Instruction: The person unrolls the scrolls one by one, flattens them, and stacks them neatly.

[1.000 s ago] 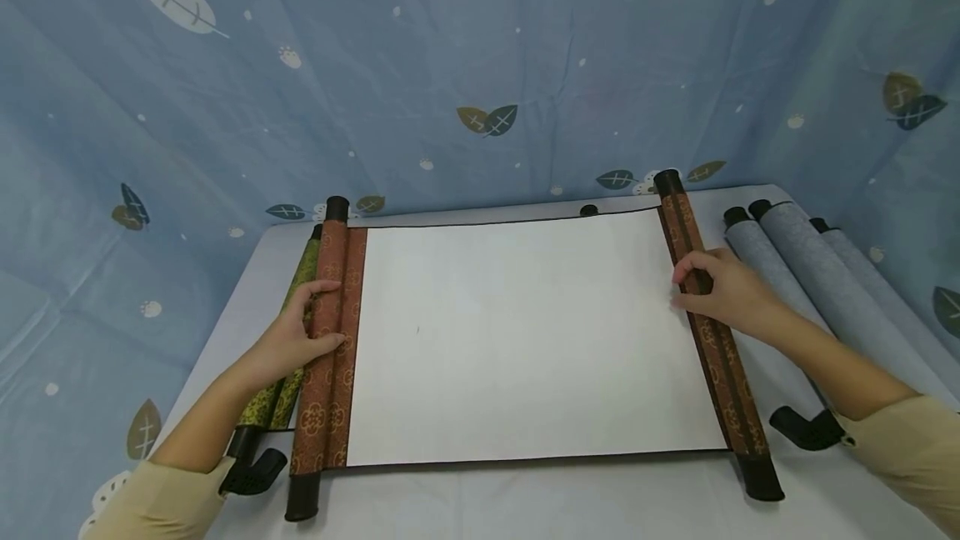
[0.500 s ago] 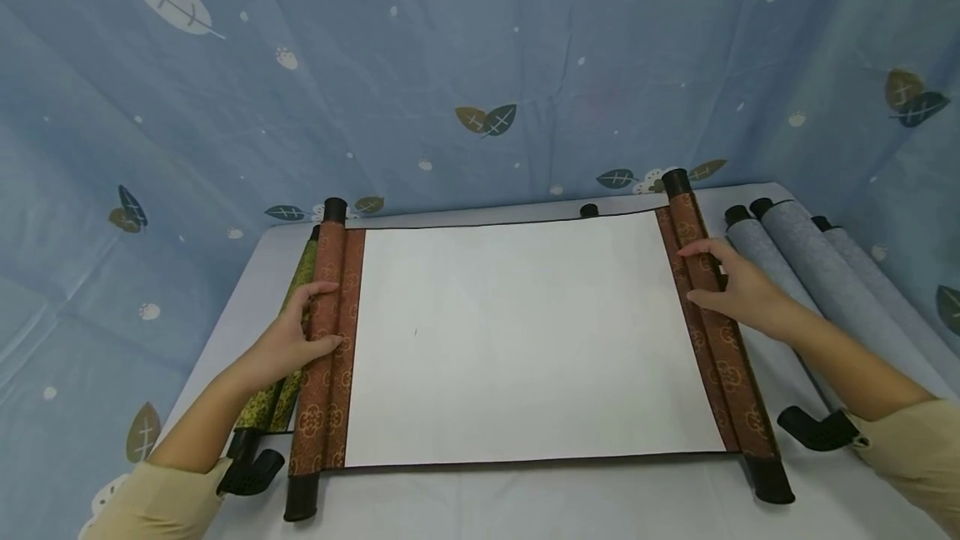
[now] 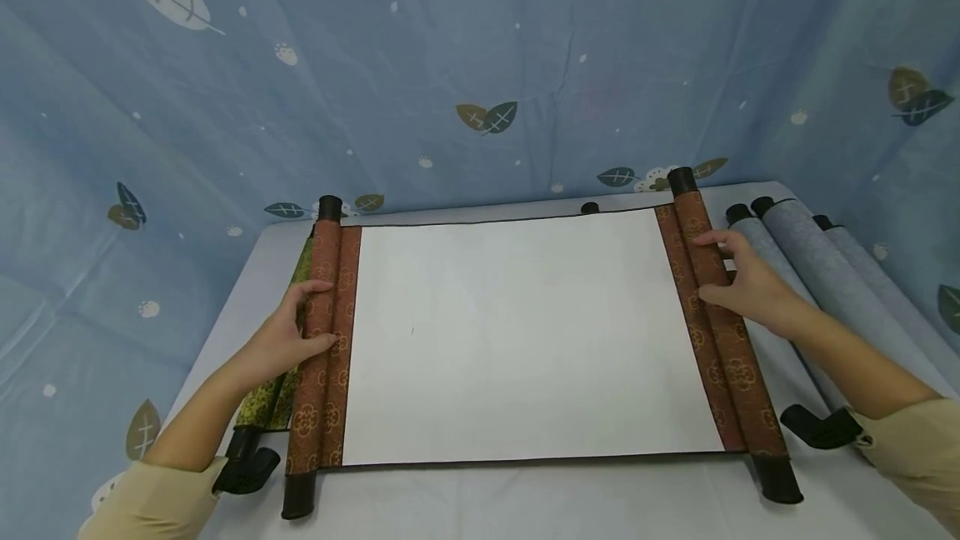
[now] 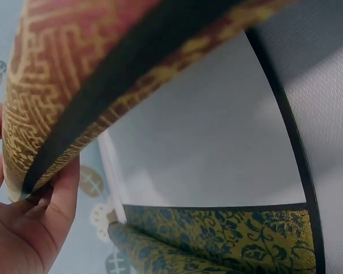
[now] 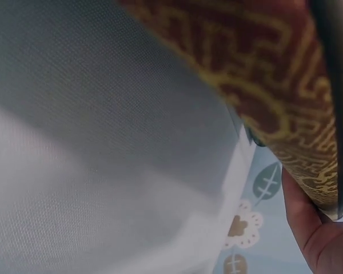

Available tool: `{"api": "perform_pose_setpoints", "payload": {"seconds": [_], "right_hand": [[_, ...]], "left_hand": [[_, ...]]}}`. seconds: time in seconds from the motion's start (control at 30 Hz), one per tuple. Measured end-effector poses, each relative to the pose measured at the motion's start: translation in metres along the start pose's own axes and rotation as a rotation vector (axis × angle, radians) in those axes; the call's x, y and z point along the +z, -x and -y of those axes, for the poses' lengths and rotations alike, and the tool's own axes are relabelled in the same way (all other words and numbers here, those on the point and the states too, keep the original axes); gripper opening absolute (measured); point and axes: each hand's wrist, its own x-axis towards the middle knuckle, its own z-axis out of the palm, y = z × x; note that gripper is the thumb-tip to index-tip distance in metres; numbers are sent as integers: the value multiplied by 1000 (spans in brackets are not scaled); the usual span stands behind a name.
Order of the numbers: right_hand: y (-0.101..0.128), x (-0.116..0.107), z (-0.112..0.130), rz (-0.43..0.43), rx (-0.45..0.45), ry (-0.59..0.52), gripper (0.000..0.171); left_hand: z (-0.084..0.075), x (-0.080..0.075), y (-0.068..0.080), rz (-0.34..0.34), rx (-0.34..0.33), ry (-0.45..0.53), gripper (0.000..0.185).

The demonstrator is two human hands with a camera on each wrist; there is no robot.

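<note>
A hanging scroll is spread between my hands, its white sheet blank but for one small dark mark. Reddish-brown brocade with gold patterns covers both rollers, which end in black knobs. My left hand grips the left roller, thumb on the near face. Around the right roller curl the fingers of my right hand. In the left wrist view the brocade roller hangs above the surface, held in the left hand. The right wrist view shows the right hand at its roller.
Beneath the left roller lies a green-and-yellow brocade scroll, partly hidden; its white sheet shows in the left wrist view. Several grey rolled scrolls lie at the right of the white table. A patterned blue cloth hangs behind.
The right roller has turned and shifted right with my right hand, hiding its dark stripe and showing more brocade border. My left hand and its roller have moved slightly left.
</note>
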Motion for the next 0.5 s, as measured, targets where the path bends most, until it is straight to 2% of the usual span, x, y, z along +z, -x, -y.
{"api": "perform_pose_setpoints", "payload": {"seconds": [0.3, 0.5], "right_hand": [[-2, -3, -6, 4, 45, -100, 68], [-5, -3, 0, 42, 120, -81, 73]], "left_hand": [[-1, -6, 0, -4, 7, -49, 72], [-4, -9, 1, 31, -47, -53, 75]]}}
